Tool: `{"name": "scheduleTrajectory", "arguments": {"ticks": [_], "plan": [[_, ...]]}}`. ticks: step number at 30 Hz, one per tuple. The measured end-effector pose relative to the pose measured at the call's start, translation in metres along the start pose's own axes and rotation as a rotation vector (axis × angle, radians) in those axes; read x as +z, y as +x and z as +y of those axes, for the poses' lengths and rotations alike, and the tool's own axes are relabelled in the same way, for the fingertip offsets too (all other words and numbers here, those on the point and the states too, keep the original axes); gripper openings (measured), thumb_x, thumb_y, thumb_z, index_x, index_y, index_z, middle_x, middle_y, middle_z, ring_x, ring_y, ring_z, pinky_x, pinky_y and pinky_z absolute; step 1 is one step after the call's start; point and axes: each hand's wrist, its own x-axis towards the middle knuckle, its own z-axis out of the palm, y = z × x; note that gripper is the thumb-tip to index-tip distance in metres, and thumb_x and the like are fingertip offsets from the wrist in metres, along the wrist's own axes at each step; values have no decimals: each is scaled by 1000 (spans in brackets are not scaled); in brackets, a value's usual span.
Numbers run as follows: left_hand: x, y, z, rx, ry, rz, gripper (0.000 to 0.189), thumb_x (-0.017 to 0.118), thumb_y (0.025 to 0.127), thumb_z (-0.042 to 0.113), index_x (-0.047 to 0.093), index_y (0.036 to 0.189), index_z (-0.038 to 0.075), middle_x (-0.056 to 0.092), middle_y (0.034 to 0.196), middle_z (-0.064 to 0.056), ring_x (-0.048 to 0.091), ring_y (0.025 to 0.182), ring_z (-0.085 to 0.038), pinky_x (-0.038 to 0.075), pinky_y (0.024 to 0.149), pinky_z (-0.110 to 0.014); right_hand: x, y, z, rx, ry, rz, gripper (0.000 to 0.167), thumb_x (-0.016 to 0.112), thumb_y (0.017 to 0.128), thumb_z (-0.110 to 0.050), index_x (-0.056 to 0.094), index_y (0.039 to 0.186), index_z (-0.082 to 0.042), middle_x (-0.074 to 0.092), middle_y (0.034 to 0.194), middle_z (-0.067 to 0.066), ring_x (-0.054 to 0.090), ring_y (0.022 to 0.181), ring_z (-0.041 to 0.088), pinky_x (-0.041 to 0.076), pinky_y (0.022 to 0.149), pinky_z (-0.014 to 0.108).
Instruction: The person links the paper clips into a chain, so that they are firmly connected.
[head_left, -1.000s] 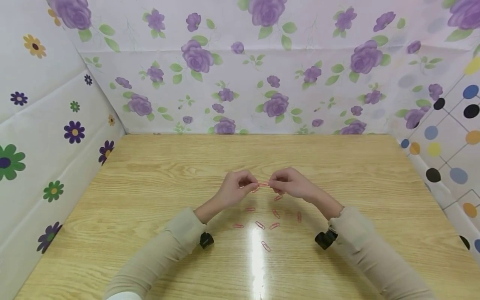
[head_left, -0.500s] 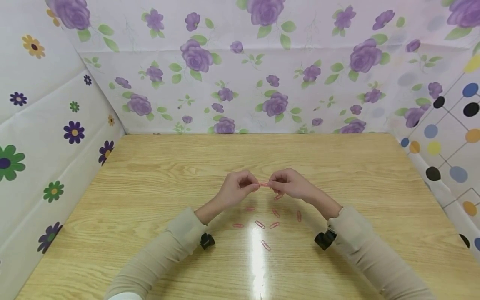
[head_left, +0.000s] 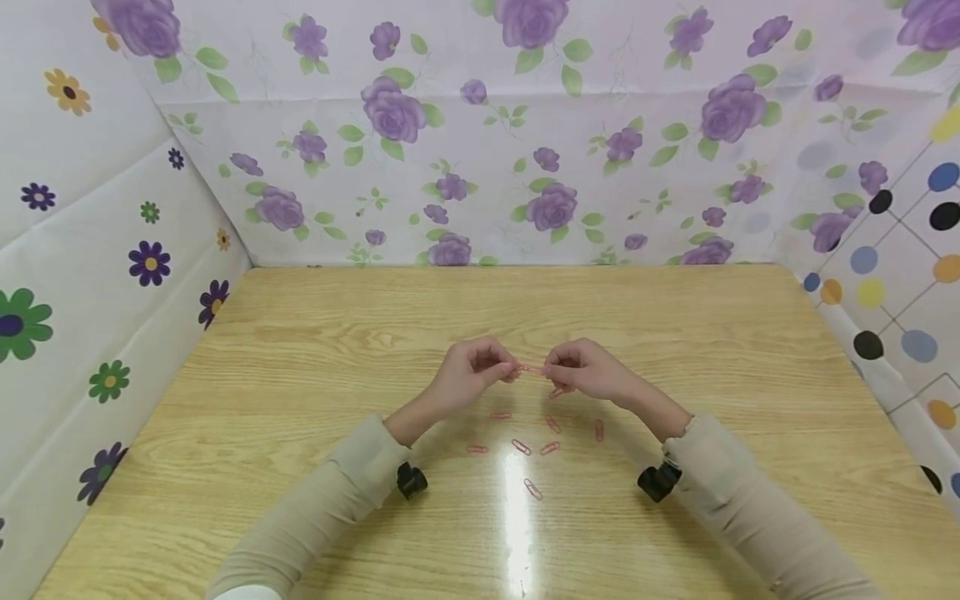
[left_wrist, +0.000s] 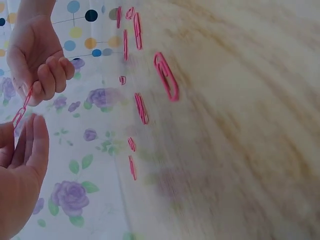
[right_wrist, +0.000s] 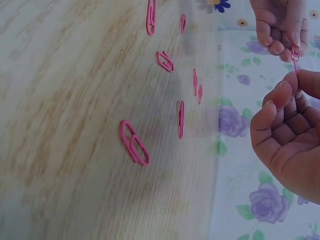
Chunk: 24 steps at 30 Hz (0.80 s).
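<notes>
Two pink paper clips, apparently hooked together, stretch between the hands above the table. My left hand point(head_left: 474, 372) pinches one paper clip point(left_wrist: 19, 118) between thumb and fingertips. At the other end, my right hand point(head_left: 591, 371) pinches the second paper clip point(left_wrist: 28, 93) in the same way. The fingertips partly cover both clips. On the tabletop below lie several loose pink paper clips, among them one clip point(head_left: 532, 489) nearest the body and another clip point(head_left: 557, 392) just under the right fingers.
The wooden table point(head_left: 315, 333) carries the scattered clips between the forearms. A flowered cloth point(head_left: 480, 167) stands behind it, with patterned cloths at both sides. A black wrist camera point(head_left: 411, 481) hangs below the left cuff, another camera point(head_left: 660, 481) below the right.
The hands have drawn slightly apart, and more of the joined paper clips shows between them. A clip seen below the left fingertips at first no longer hangs there. The loose clips stay put.
</notes>
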Motion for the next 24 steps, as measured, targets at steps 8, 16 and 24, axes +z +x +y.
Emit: {"name": "scheduleTrajectory", "arguments": {"ticks": [8, 16, 24], "plan": [[-1, 0, -14, -146, -337, -64, 10, 49, 89, -8, 49, 94, -17, 62, 92, -30, 65, 79, -23, 50, 76, -46, 2, 0, -2, -36, -41, 4, 18, 52, 92, -10, 62, 84, 3, 59, 72, 18, 60, 75, 40, 49, 68, 51], [3, 2, -18, -235, -178, -52, 27, 55, 90, 3, 54, 110, -16, 62, 76, -4, 60, 68, -15, 51, 72, -46, 5, 1, -4, -59, -100, -14, 18, 51, 93, -9, 62, 81, -1, 55, 64, 8, 53, 59, 25, 44, 55, 32], [5, 3, -19, -217, -6, -59, 17, 56, 89, 3, 63, 92, -13, 55, 67, -11, 51, 58, -15, 48, 58, -32, 6, -1, -6, -36, -110, -13, 17, 52, 93, -10, 62, 81, -2, 55, 65, 14, 48, 57, 27, 39, 51, 27]]}}
